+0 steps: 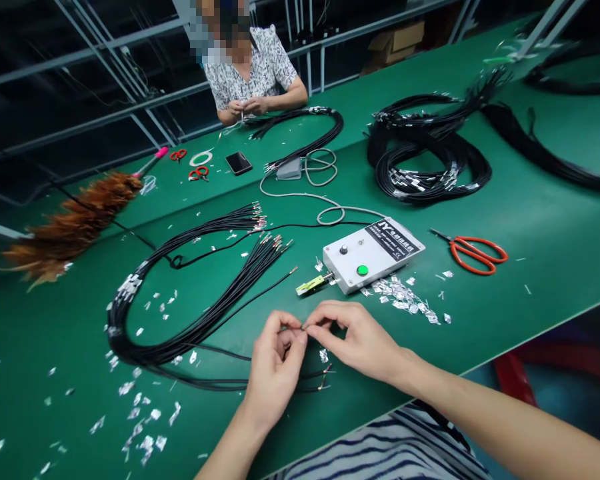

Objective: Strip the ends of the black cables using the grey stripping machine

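Note:
My left hand (279,363) is closed in a pinch around the end of a black cable (225,351) from the bundle. Fingertips of my right hand (360,337) meet the left ones and pinch that cable's tip, which is mostly hidden. Below them, other cable ends (325,379) with bare copper-coloured tips stick out past my left hand. The curved bundle of black cables (125,340) lies to the left, its stripped ends fanned toward the middle. Just beyond my hands sits a grey control box (373,257) with a green button and a yellow-green clip-like head (310,285).
Orange-handled scissors (477,255) lie right of the box, near foil scraps (405,297). Coiled black cables (430,167) rest farther back. A feather duster (80,223), a phone (239,163) and a grey pedal-like box (289,169) are on the green table. A co-worker (255,73) sits opposite.

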`<state>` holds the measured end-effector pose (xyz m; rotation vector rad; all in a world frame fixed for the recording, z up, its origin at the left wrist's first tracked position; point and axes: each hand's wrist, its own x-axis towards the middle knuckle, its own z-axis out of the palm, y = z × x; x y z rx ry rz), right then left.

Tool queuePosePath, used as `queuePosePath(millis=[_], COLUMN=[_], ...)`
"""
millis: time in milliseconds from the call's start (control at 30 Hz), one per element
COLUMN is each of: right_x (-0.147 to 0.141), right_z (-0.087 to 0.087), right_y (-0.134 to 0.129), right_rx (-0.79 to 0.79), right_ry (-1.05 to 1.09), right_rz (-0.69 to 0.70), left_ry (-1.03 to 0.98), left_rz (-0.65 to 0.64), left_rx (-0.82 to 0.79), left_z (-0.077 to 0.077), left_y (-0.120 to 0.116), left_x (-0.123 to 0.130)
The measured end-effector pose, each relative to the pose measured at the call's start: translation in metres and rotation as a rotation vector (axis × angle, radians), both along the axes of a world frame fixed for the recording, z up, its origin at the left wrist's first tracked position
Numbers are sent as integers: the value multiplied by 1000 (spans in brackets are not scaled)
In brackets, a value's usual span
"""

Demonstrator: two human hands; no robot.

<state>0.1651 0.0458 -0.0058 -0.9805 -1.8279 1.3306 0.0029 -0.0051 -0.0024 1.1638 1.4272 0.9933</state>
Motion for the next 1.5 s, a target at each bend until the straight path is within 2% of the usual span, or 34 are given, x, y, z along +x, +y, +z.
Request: queuePosePath(millis=[67,167,267,333,400,533,633,767,933,1000,1100,1300,1500], right_x=[-5,-8,-8,-6,-4,-6,-15,-23,-11,-7,-9,-18,-16], right_z=[-1,-3,-5,-7,-6,1,3,-3,-12,-12,-10,-9,-7], right_y=[0,2,2,2,2,-1,-3,-4,-5,-7,-9,-9,-13], right_rx=[-100,-367,-530,-514,-460,-411,-421,-381,-426,-425,-432,-459,-365], right_ry=[93,234,324,349,340,260,277,336,340,312,295,366,328], right_rz=[-9,34,-8,-112,-165,-65,8,-31,-90,-111,-71,-64,-89], left_ry=[95,158,41,-35,-77,-77,-52,0,-13,-9,39,99,65], left_rz=[-49,-80,40,108,115,81,64,42,93,80,44,20,52], left_rx=[21,9,-4,-3,-21,-49,-51,-32,-23,-28,-21,-4,107], left_z=[0,1,4,8,12,16,15,11,8,9,10,6,8], left_y=[-2,-5,-7,-7,-6,-5,-6,-9,-10,-10,-10,-13,-9], left_x=[-3,-6,-7,-7,-6,-6,-5,-5,-4,-4,-3,-2,5])
